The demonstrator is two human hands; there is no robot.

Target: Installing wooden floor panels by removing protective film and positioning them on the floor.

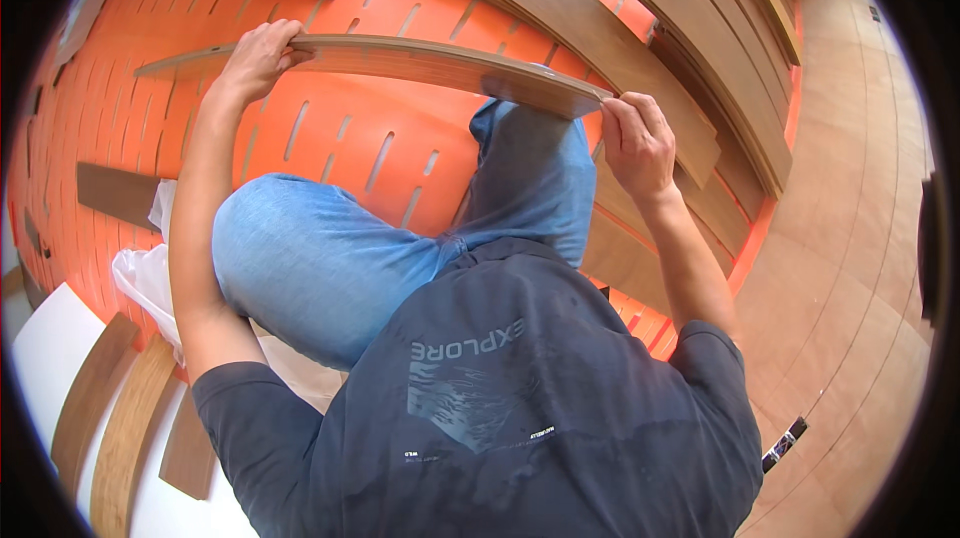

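A long brown floorboard is held up on its edge across the front of my knees. My left hand grips its upper edge toward the left, with the board's end reaching farther left past the fingers. At the right end, my right hand pinches the board's corner between thumb and fingers. The board's right part lies close against my right knee; whether it rests on it I cannot tell. Below it spreads orange slotted underlay.
Stacked floorboards lie ahead, with more piles to the right. Beyond them runs a laid light-brown floor. At left are a loose board piece, a white plastic bag and short boards on a white surface.
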